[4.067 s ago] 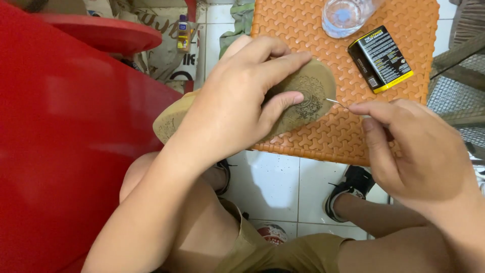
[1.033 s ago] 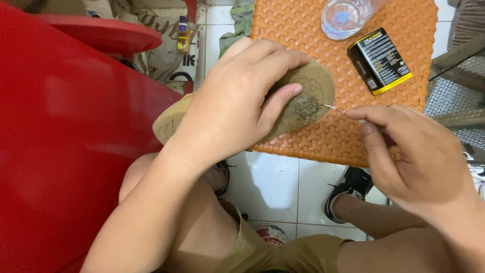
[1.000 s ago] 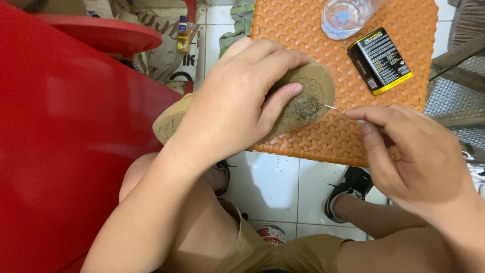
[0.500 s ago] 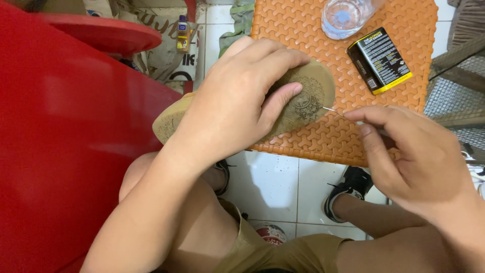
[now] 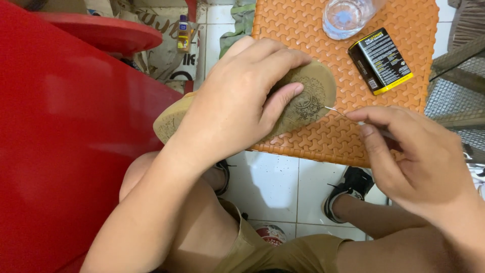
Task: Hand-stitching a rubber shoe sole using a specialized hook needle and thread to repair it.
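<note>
Tan rubber is what the left hand [image 5: 237, 106] has hold of — a shoe [image 5: 308, 93] turned sole-up, its toe resting on the near part of an orange woven-pattern stool [image 5: 303, 30] and its heel hanging off the edge toward the red chair [image 5: 60, 151]. The hand wraps over the middle of the sole, fingers curled across the far rim and the thumb pressed flat on the patterned tread, so the grip is closed and firm. The right hand [image 5: 414, 156] is pinched narrow around a thin metal pick [image 5: 341, 113], thumb and forefinger close together, with the tip touching the rim of the toe.

The shoe looks light and fairly stiff along the sole, though the rubber probably flexes a little under the thumb; its textured tread should not slip. Holding it across the waist, as now, seems the soundest place — it keeps the toe steady against the stool. The pick is slender and may bend or skid off the rubber, so it wants a short grip near the tip.

Farther back on the stool stand a clear plastic bottle [image 5: 346, 15] and a black and yellow tin [image 5: 380, 60], both well apart from the shoe.
</note>
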